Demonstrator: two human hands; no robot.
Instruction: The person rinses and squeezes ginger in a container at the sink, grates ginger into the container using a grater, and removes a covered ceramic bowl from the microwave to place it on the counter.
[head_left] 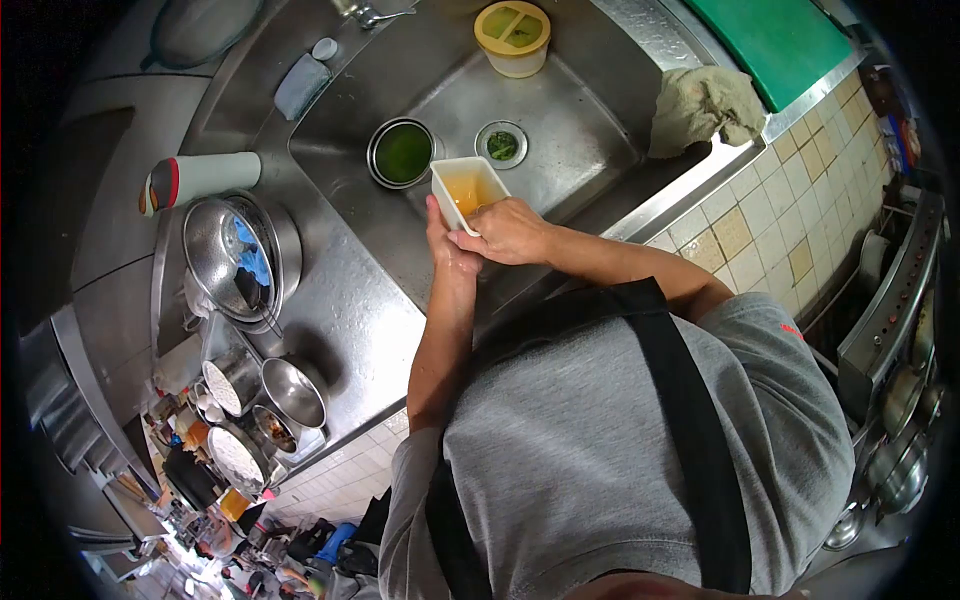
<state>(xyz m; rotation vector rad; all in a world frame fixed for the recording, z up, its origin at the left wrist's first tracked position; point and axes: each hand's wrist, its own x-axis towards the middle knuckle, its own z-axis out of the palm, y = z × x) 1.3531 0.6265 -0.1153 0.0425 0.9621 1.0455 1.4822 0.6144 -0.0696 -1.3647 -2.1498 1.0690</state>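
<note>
Over a sink [590,125], the left hand [453,247] grips a white tub [470,172], fingers closed on its side; the right hand's [512,230] fingers are partly hidden at its rim, grip unclear.

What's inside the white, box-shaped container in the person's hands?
In the white, box-shaped container, an orange-yellow patch shows; I can't tell whether it's liquid or a stain. The bare right hand covers the near corner, so anything beneath it is hidden.
</note>
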